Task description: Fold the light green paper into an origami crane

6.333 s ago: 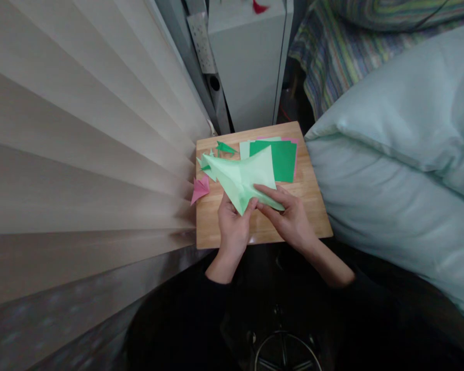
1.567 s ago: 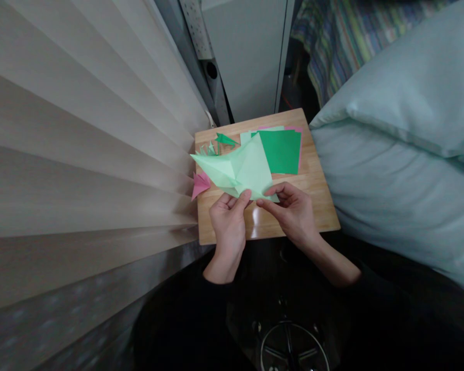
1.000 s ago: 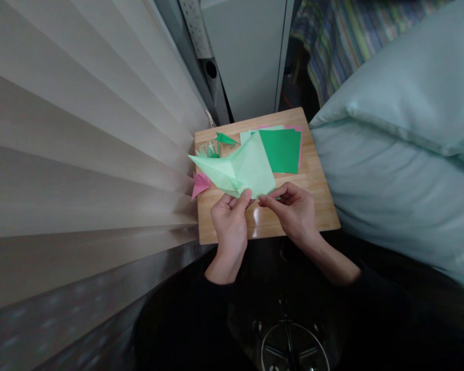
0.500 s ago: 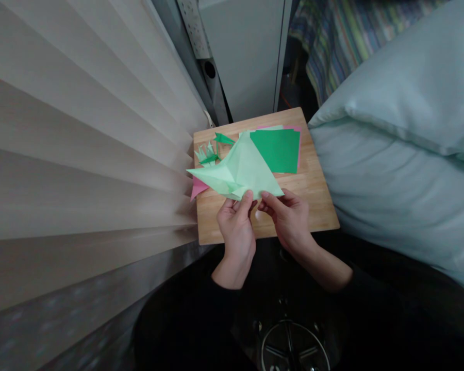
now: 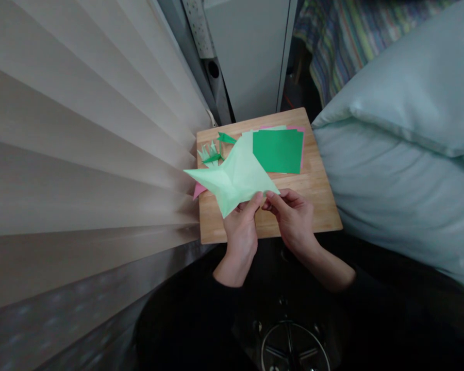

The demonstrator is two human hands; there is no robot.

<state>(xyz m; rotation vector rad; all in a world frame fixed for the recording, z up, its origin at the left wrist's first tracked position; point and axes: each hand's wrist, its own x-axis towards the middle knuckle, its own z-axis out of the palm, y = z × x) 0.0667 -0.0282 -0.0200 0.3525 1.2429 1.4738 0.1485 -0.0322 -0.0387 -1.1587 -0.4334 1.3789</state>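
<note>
A creased sheet of light green origami paper is spread between my hands above the wooden board, its corners pointing outward. My left hand pinches its near edge, thumb on top and fingers partly hidden beneath. Close beside it, my right hand grips the same edge near the right corner between thumb and fingers. Behind the paper's left side lie folded green paper pieces, and a bit of pink paper shows from under it. A stack of paper with a dark green sheet on top lies beyond.
The wooden board carries all the paper. A pleated curtain borders it on the left, pale blue bedding on the right. A light cabinet stands behind, and a round metal base shows below.
The light green paper has opened out, its near-left corner now pointing down toward me over my left hand. Both hands keep their pinch on the near edge. The view has shifted slightly.
</note>
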